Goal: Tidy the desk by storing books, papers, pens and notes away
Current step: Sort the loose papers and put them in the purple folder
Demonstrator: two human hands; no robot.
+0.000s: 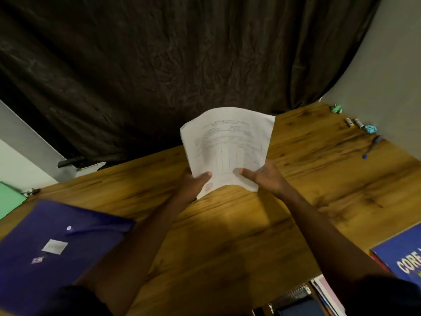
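Nearest us, at about 8 o'clock on the wooden desk (227, 236), lies a purple folder (57, 242) with a snap button and a small white label, and at 4 o'clock the corner of a blue book (403, 254) pokes in over a stack of other books and papers.

Past these, at the centre of the frame, we hold a thin sheaf of printed papers (227, 144) above the desk with both hands. The left hand (193, 185) pinches the lower left corner, thumb on top and fingers hidden beneath; the right hand (264, 176) pinches the lower right edge the same way. The sheets bow upward and fan toward 12 o'clock, unsupported at the far end.

We judge the papers light, limp and easily creased (the curl at the top already shows how little stiffness they have). Gripping along the near edge with both thumbs seems sound; a single-handed hold at one corner would likely let the sheets droop or slide apart. Squaring the edges against the desk before slipping them into the folder looks sensible.

Farther off, at 2 o'clock, we see a blue pen (371, 147), two small white cylinders (354, 122) we cannot identify, and crumpled green notes (337, 108). Beyond hangs a dark curtain (159, 65).
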